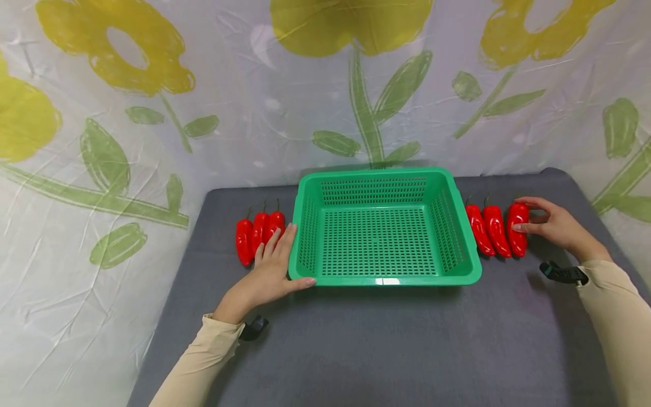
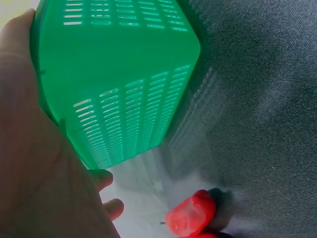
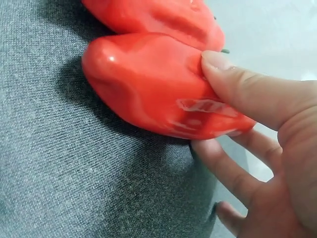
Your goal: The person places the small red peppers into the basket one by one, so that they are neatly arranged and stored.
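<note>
My left hand [image 1: 270, 272] lies against the left front corner of a green plastic basket [image 1: 376, 281], fingers extended along the left rim and thumb on the front rim. In the left wrist view the slotted outer wall [image 2: 124, 109] shows beside the palm. At the right, my right hand [image 1: 558, 227] pinches the outermost of three red peppers [image 1: 517, 229]. The right wrist view shows the thumb on top of that glossy pepper [image 3: 143, 89] and fingertips under its far side. Its tip lies close over the grey cloth.
Two more red peppers [image 1: 480, 229] [image 1: 497, 229] lie between the basket and the held one. Left of the basket, three red peppers [image 1: 244, 243] lie side by side, partly behind my left fingers. A flowered curtain [image 1: 244, 130] hangs behind the grey-covered table [image 1: 386, 345].
</note>
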Tool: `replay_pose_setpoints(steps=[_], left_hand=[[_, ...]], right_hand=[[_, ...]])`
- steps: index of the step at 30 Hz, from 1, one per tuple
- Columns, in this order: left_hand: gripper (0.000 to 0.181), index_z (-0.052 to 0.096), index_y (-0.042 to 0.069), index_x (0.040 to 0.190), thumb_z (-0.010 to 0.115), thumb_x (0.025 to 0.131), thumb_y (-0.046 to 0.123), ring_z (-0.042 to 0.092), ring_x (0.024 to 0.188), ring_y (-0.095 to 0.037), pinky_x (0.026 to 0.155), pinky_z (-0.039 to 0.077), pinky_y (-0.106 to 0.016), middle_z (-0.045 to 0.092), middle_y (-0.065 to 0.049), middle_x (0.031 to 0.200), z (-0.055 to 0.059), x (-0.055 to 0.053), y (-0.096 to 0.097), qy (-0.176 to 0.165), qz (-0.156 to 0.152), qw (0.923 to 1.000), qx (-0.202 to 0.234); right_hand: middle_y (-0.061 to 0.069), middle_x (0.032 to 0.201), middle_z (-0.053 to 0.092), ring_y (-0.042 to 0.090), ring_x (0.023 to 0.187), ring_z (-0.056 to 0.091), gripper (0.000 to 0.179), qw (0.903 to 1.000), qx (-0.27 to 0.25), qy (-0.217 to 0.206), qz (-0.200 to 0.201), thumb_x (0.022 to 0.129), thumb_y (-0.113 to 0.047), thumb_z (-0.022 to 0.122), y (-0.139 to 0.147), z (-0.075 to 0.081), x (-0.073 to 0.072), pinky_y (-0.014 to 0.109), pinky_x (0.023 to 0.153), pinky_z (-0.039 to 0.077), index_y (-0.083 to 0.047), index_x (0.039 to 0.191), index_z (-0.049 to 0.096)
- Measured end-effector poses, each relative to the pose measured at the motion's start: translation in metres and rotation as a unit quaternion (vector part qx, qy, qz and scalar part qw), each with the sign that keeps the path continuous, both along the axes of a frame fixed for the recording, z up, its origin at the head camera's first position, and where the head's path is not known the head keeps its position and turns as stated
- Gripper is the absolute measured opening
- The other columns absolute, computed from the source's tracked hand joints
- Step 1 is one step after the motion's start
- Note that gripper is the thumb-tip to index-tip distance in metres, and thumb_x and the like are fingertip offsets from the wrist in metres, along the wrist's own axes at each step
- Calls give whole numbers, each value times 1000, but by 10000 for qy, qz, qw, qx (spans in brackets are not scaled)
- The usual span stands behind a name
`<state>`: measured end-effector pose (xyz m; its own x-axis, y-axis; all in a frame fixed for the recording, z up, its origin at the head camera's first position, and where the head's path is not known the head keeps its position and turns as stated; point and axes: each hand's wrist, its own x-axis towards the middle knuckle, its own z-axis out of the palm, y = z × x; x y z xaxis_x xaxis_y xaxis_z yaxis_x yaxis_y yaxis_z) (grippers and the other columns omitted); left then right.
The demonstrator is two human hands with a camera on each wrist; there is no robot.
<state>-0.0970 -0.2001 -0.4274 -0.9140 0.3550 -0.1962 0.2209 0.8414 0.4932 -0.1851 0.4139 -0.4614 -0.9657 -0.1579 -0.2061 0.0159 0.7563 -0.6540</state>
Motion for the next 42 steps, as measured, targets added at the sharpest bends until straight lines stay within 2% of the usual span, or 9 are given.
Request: replay_pose_setpoints(steps=[13,18,20,23,25,27,29,35,42], left_hand=[[120,-11,26,159,70,79,63,-1,154,-34,119,3,-70,0,0,169,2,1,1,7,14,10000,51],[120,-11,26,159,70,79,63,0,154,-34,119,4,-69,1,0,169,1,1,0,35,48,10000,18],[120,-11,26,159,70,79,63,-1,154,-34,119,4,-69,1,0,169,1,1,0,41,50,10000,19],[119,-11,26,159,69,79,64,-1,154,-34,119,3,-68,0,1,169,1,1,0,40,34,10000,15],[119,-12,26,159,69,80,64,-1,154,-33,119,3,-68,-1,2,169,1,0,0,43,15,10000,-2],[119,-12,27,159,69,80,64,-1,155,-33,120,3,-68,-1,2,169,1,0,0,34,13,10000,-2],[119,-12,27,159,69,79,64,-1,154,-33,119,3,-68,-1,2,169,1,0,0,24,10,10000,9],[120,-12,26,159,70,79,63,-1,154,-34,119,4,-69,1,0,169,1,-1,0,51,17,10000,3],[119,-12,26,159,70,79,63,0,154,-34,119,4,-69,1,0,169,0,-1,0,93,-18,10000,5]], right_hand=[[35,137,42,-24,75,44,72,9997,168,142,-41,90,-25,73,0,5,1,13,64,43,1,146,36],[29,137,43,-24,75,46,70,9993,186,288,-128,89,-26,75,-1,10,0,13,63,44,-2,145,39],[21,135,46,-24,76,47,70,9993,143,297,-191,88,-27,75,-2,12,1,12,64,45,-3,144,40],[-8,121,52,-21,78,52,69,9991,-69,336,-241,87,-25,76,-1,15,2,13,64,47,-3,144,41],[-25,109,49,-20,79,54,69,9988,-131,392,-274,87,-24,77,-2,18,3,13,64,48,-3,143,42],[-34,104,44,-21,79,54,69,9985,-140,432,-293,87,-25,77,-3,22,2,14,63,48,-4,143,43],[-28,108,47,-23,79,51,69,9985,-58,435,-326,88,-28,76,-5,27,2,14,63,47,-6,144,42],[13,130,48,-20,79,50,75,9978,284,403,-438,89,-39,73,-20,44,-1,19,64,46,-11,149,39],[24,138,46,-24,75,42,73,9972,304,491,-474,90,-39,71,-44,65,0,23,62,47,-15,152,38]])
